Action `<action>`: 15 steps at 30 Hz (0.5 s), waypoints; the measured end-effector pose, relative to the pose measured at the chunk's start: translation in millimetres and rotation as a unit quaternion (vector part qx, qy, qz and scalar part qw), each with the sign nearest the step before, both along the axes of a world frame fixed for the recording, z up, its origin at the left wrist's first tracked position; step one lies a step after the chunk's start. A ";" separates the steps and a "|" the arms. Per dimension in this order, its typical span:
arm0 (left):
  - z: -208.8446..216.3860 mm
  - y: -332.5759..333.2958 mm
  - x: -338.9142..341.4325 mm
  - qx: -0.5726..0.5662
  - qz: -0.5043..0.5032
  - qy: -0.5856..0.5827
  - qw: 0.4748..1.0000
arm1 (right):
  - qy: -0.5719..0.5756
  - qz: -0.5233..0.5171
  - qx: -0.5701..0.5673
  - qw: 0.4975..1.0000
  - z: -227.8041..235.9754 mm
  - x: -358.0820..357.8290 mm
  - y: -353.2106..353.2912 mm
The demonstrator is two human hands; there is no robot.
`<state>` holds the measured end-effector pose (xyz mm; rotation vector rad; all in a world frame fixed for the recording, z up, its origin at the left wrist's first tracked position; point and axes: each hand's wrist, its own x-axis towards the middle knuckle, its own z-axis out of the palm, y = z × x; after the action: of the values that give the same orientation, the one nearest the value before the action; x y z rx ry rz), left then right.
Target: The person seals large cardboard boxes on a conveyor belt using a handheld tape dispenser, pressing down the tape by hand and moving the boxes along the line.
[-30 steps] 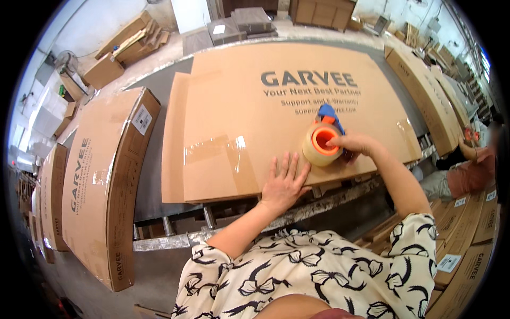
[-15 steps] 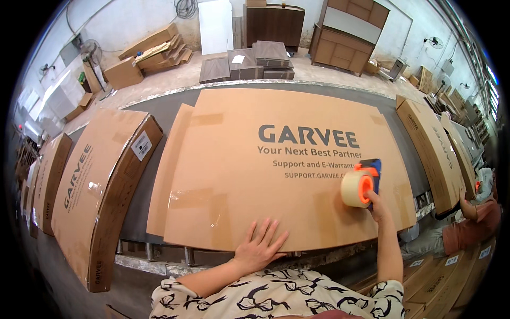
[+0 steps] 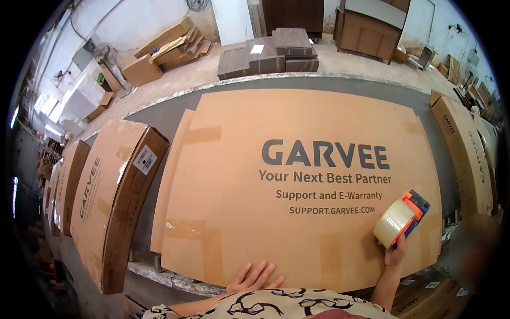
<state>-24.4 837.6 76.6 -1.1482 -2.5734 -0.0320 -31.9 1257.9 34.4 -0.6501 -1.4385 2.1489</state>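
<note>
I've carried the tape dispenser (image 3: 399, 219), gripped in my right hand (image 3: 393, 256), lower right, seemingly bringing the taping to that side; my left hand (image 3: 255, 277), fingers apart, rests on the central cardboard carton (image 3: 303, 236).

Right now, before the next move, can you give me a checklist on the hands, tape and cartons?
1. Right hand holding the tape dispenser: ok.
2. Left hand resting on the large carton, near its close edge: ok.
3. Large carton lying with its printed face up: ok.
4. Gap between the large carton and the right-hand carton: ok, dark surface shows between.
5. Tape's free end ready: cannot tell, it does not show clearly.
</note>
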 end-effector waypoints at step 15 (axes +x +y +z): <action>5.4 -1.1 -3.5 -0.010 -0.017 0.002 1.000 | 0.011 0.056 0.044 0.997 14.6 -4.5 -7.6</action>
<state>-27.9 836.5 82.0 -1.1972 -2.5557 -0.0114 -36.3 1250.3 48.9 -0.5227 -1.5823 2.1543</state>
